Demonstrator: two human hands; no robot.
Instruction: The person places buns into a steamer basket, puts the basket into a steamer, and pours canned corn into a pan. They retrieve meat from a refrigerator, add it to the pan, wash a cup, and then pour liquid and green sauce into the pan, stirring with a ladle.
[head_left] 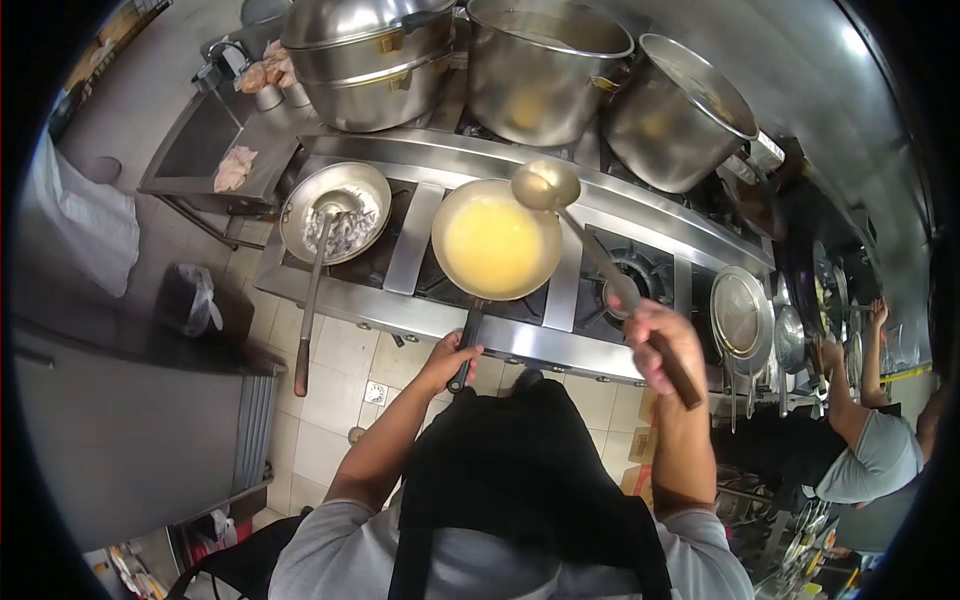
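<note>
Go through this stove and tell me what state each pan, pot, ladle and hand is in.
Black-handled round metal pan, on stove, holding yellow liquid
Brown-handled metal ladle, raised over its edge
Left hand, closed on pan handle
Right hand, closed on ladle handle
Left round metal pan, dark-and-whitish contents, second ladle resting in it
Domed-lid steel pot, covered
Middle tall steel pot, uncovered
Right tall steel pot, uncovered

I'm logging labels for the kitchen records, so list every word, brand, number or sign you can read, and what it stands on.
No text can be read anywhere in the picture.
Cartons beside the right forearm: any print is too small and blurred.
White item by the rightmost big pot: dark marks, too blurred to read.
</note>
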